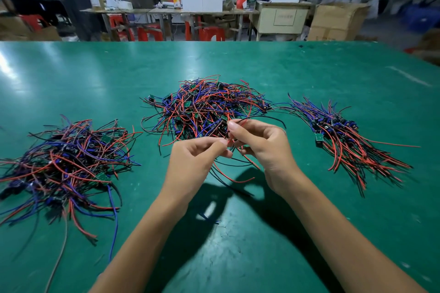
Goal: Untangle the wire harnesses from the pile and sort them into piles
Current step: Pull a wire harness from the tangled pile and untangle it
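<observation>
Harness (234, 169) pinched between both hands (232, 147), wires trailing downward.

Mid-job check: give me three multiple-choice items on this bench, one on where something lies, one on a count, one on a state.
1. Where does the neat, combed bundle of red, black and blue wire harnesses lie?
A. right of the middle tangle
B. left of it
C. under the hands

2. How many wire heaps lie on the green table mat?
A. one
B. two
C. three

3. What are the hands doing?
A. resting flat
B. both pinching wires
C. one idle

Answers: 1 A, it sits right of the central tangled pile. 2 C, counting the loose left heap. 3 B, left hand and right hand each have a grip on thin wires.
</observation>
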Tool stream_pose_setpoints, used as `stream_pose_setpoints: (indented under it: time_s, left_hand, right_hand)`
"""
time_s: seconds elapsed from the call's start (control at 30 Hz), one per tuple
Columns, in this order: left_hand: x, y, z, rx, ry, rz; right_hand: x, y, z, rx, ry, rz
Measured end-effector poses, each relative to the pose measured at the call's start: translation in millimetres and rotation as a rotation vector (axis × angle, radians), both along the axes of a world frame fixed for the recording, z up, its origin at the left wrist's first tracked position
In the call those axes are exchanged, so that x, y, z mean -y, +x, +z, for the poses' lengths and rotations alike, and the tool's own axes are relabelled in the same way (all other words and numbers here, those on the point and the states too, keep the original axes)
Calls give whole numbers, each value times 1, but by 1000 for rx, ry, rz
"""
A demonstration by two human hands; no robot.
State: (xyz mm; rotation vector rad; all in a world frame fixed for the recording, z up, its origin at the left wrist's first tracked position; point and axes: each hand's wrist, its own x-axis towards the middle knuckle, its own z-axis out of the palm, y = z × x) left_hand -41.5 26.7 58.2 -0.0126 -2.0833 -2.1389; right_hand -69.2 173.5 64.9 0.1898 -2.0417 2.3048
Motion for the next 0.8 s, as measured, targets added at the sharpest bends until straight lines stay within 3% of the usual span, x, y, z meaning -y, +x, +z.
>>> stream_pose_setpoints:
  time_s: [0.37, 0.63, 0.7, 0.8]
  left_hand:
    - [1, 1, -2, -83, -176, 76]
    - [2, 1, 1, -30, -91, 99]
    - [4, 1, 2, -2, -20, 107]
    - [5, 1, 2, -9, -4, 113]
  right_hand:
    - [1, 0, -4, -6, -59, -22]
    - [6, 0, -8, -32, -156, 106]
    - [7, 1, -8, -63, -69, 111]
    - [12, 4, -10, -174, 242, 29]
